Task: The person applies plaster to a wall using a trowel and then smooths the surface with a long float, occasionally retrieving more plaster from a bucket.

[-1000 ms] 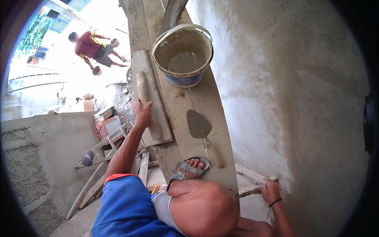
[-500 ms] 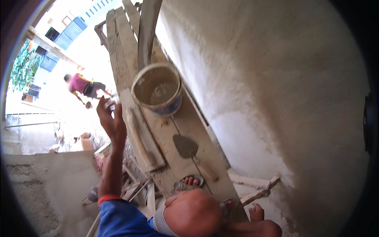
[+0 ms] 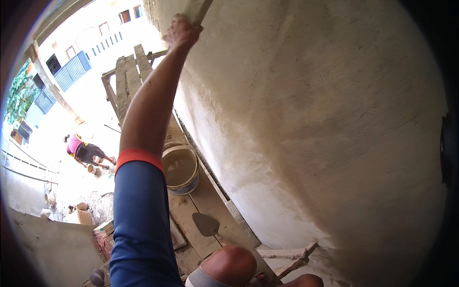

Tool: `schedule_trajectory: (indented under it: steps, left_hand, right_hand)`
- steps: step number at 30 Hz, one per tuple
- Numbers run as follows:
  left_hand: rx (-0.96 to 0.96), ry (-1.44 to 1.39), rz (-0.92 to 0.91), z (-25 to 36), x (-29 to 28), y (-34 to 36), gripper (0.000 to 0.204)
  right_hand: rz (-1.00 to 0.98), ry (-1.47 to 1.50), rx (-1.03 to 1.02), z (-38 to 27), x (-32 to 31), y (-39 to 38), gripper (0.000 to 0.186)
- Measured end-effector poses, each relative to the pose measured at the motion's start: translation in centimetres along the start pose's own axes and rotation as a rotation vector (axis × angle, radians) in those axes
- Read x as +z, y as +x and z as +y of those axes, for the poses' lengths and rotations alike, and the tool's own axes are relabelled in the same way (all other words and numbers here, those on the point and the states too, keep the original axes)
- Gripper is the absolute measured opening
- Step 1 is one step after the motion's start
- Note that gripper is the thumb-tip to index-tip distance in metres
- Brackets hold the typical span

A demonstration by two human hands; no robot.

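Observation:
My left hand (image 3: pixel 183 31) reaches far up and forward, its fingers closed on a long grey wooden board (image 3: pixel 198 11) that runs out of the top of the view. The board lies along the plastered wall (image 3: pixel 296 119); whether it touches, I cannot tell. Below my arm stands a mortar-stained bucket (image 3: pixel 187 185) on the plank platform (image 3: pixel 203 191). A pointed trowel (image 3: pixel 205 224) rests flat on the planks, its handle mostly hidden by my knee. Past my sleeve shows part of a plastering float (image 3: pixel 177 233). My right hand is out of view.
Down at the left, on the bright ground, a person (image 3: pixel 82 150) bends over near a small bucket (image 3: pixel 92 169). Timber pieces (image 3: pixel 291 256) stick out beside the platform at lower right. A low wall (image 3: pixel 57 239) stands at lower left.
My left hand has swung up and forward and closed on the board, which earlier stood beyond the bucket. The view has shifted, so bucket and trowel sit lower. The person below now bends further down.

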State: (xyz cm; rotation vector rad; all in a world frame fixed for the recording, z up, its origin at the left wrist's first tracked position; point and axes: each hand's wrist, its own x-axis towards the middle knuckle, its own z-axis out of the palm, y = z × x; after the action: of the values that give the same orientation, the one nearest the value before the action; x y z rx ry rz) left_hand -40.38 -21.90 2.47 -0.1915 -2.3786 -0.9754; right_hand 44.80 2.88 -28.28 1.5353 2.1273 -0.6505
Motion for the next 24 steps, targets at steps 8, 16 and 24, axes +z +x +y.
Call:
schedule_trajectory:
  steps: [8,16,24]
  left_hand:
    - [0.166,-0.043,0.115,-0.8,-2.7,-1.5,0.065]
    - [0.306,-0.213,0.311,-3.8,-17.1,-4.1,0.044]
    - [0.152,-0.185,0.274,-2.7,-35.4,-15.9,0.048]
  right_hand:
    - [0.038,0.009,-0.070,-0.7,-0.6,-2.3,0.041]
    - [0.098,0.001,-0.290,-6.5,-6.7,-1.2,0.042]
    - [0.209,0.070,-0.689,-19.8,-17.4,-0.5,0.043]
